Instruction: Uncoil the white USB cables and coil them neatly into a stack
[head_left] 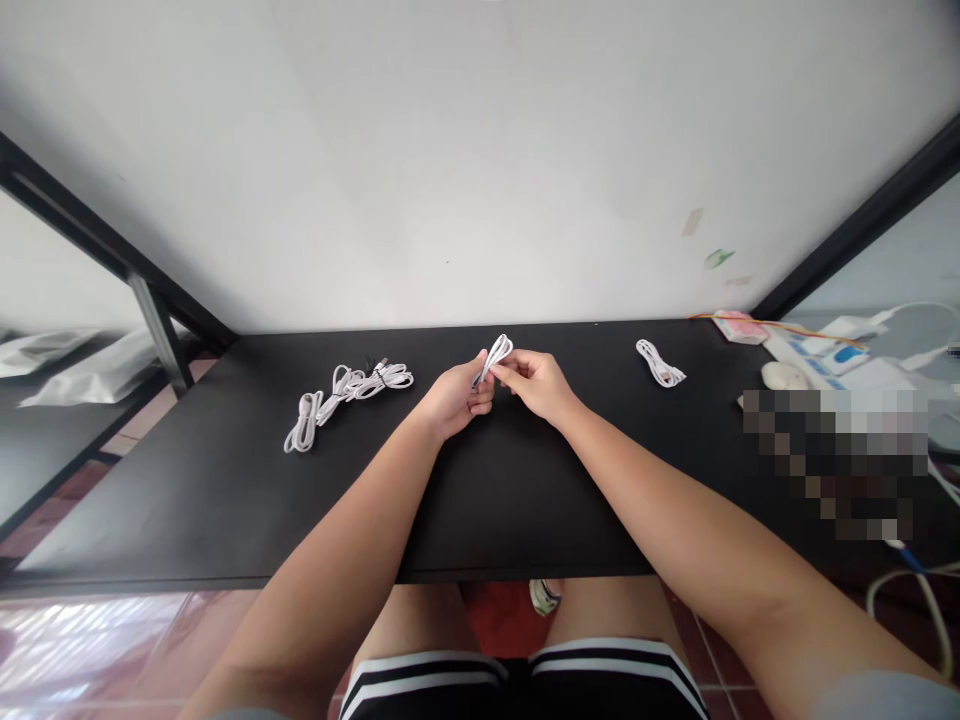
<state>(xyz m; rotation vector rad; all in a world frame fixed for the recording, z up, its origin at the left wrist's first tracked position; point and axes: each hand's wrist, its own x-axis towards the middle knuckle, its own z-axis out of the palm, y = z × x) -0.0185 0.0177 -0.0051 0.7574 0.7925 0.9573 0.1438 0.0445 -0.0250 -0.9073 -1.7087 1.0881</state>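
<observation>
A folded white cable (pixel 498 350) is held up over the middle of the black table. My left hand (pixel 456 396) is closed around its lower part, which the fingers partly hide. From the other side my right hand (pixel 537 384) pinches the same cable at its bundle with thumb and forefinger. To the left lie several coiled white cables (pixel 384 378) close together, one bundle (pixel 302 424) nearest the front. A single coiled white cable (pixel 659 364) rests on the right.
The black table (pixel 525 500) backs onto a white wall (pixel 450 180). At the right are a power strip with plugs (pixel 802 355), a white mouse (pixel 784 376), a pink packet (pixel 739 327) and loose wires. Black metal frame bars (pixel 169 335) stand at the left, with plastic bags (pixel 97 370) beyond.
</observation>
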